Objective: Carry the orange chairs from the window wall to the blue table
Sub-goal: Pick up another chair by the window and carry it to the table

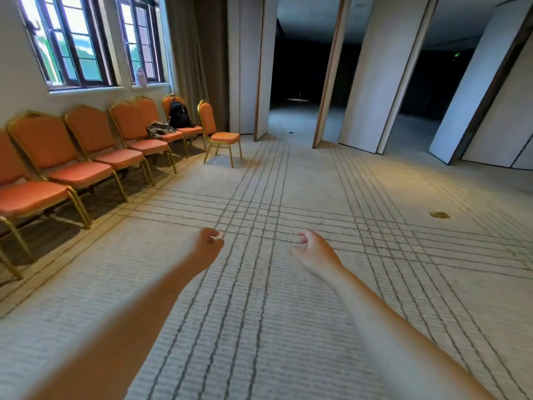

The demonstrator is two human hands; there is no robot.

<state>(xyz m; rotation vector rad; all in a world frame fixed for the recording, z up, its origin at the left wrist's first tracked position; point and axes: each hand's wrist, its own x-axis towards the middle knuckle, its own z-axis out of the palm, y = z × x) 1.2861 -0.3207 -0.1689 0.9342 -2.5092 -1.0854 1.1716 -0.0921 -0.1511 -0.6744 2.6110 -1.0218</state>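
Several orange chairs with gold frames stand in a row [86,166] along the window wall on the left. One more orange chair [220,134] stands apart at the row's far end, turned sideways on the carpet. My left hand [206,245] and my right hand [313,249] reach out in front of me above the carpet, well away from any chair. Both hold nothing, and their fingers hang loosely curled. No blue table is in view.
A black backpack [178,114] and a folded cloth [160,129] lie on chairs near the row's far end. A bottle [140,76] stands on the windowsill. Folding partition panels [375,82] stand ahead with dark gaps between them. A floor outlet cover [439,215] sits at right.
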